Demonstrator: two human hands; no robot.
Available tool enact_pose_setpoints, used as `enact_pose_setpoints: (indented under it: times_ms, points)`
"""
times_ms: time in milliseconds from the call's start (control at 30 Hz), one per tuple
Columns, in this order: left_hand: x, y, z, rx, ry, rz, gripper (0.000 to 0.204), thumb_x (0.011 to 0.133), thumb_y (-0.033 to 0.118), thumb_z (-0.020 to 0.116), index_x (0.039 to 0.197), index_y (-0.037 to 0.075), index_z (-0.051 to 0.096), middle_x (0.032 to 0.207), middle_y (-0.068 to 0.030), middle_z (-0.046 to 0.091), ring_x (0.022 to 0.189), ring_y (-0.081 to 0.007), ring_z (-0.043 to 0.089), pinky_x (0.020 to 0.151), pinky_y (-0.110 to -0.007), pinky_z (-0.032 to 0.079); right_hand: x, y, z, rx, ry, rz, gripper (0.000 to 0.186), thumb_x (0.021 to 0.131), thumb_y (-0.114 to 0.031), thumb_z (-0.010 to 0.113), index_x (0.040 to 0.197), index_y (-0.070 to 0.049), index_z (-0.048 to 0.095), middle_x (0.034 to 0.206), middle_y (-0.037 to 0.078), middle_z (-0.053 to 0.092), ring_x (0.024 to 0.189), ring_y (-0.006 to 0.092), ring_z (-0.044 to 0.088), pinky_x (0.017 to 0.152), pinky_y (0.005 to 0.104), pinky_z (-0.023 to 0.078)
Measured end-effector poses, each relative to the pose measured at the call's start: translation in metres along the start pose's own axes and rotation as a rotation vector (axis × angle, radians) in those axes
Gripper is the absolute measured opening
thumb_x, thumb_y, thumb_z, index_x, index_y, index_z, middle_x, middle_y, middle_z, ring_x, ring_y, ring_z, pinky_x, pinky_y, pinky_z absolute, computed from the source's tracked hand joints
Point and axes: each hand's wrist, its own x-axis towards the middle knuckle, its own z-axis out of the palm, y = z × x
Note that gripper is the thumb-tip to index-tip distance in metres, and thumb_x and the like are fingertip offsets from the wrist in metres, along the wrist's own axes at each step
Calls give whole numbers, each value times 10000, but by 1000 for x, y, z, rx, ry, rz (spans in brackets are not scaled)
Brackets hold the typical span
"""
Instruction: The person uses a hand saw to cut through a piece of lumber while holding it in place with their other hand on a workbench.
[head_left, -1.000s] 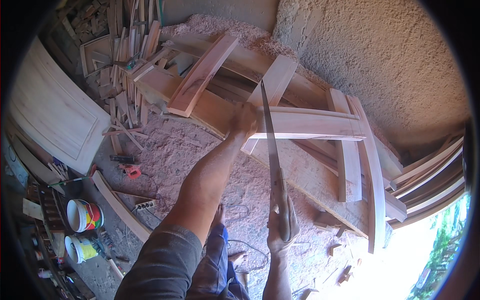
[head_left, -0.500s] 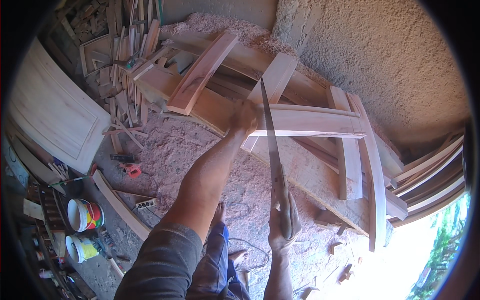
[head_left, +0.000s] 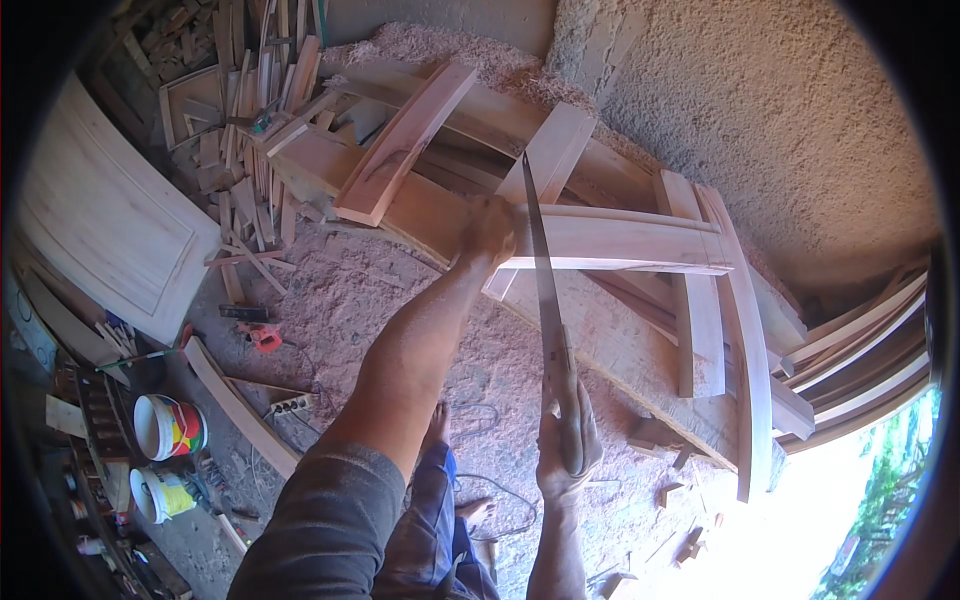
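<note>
The right hand (head_left: 568, 440) has its fingers wrapped tight around the handle of a handsaw (head_left: 545, 290), low in the view, just above the person's knee. The long blade runs up and away from that grip and meets a pale curved plank (head_left: 620, 238) near its left end, where the teeth sit across the plank's width. The left hand (head_left: 488, 228) lies just left of the blade, fingers closed over the plank's end and pressing it down onto the heap of timber beneath; hand and blade are close but apart.

The plank lies crosswise on a broader slanting board (head_left: 620, 340) and other rough lengths, its far end reaching two upright curved pieces (head_left: 745, 330) at the right edge of the pile.

To cut well here, it seems wise to keep the blade square to the plank, stroke long and even, and hold the left thumb clear of the teeth while the weight stays firmly on the wood.

Sawdust (head_left: 330, 300) covers the floor; a panelled door (head_left: 105, 225) leans at the left, paint buckets (head_left: 165, 430) below it.
</note>
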Motion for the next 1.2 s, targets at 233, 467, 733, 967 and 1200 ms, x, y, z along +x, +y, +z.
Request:
enact_pose_setpoints:
  times_ms: [233, 467, 733, 967, 1200]
  points:
    - [6, -18, 19, 84, -10, 91, 147, 954, 196, 594, 1069, 114, 634, 1141, -144, 617, 1104, -360, 612, 922, -452, 533, -45, 10, -24, -145, -16, -74, 513, 880, -79, 698, 1380, -23, 602, 1327, 245, 644, 995, 405, 729, 759, 412, 597]
    - [33, -59, 49, 1161, -128, 536, 145, 959, 223, 586, 1074, 139, 614, 1096, -77, 627, 1062, -264, 586, 879, -364, 509, -76, 1, -38, -216, -27, -72, 480, 865, -93, 686, 1329, 14, 626, 1256, 252, 677, 933, 429, 732, 678, 415, 598]
    - [29, -28, 29, 682, -205, 305, 172, 944, 193, 603, 1077, 125, 690, 1107, -62, 644, 1117, -265, 551, 921, -347, 468, -37, 27, -13, -170, 8, -197, 526, 860, -52, 678, 1377, -13, 588, 1327, 285, 627, 1008, 426, 715, 766, 414, 592]
    - [2, -25, 37, 354, 139, 246, 134, 958, 182, 535, 1038, 96, 601, 1027, -92, 625, 982, -237, 590, 874, -330, 471, -67, -2, -41, -189, -57, -45, 436, 849, -47, 665, 1268, 71, 636, 1193, 290, 690, 899, 431, 735, 602, 429, 586]
    - [60, -113, 50, 1046, -170, 394, 230, 984, 224, 517, 1095, 86, 663, 1142, -116, 636, 1153, -276, 557, 996, -354, 445, -6, 7, 14, 20, -6, -112, 490, 869, -73, 691, 1343, 23, 609, 1261, 291, 664, 897, 407, 738, 655, 413, 586]
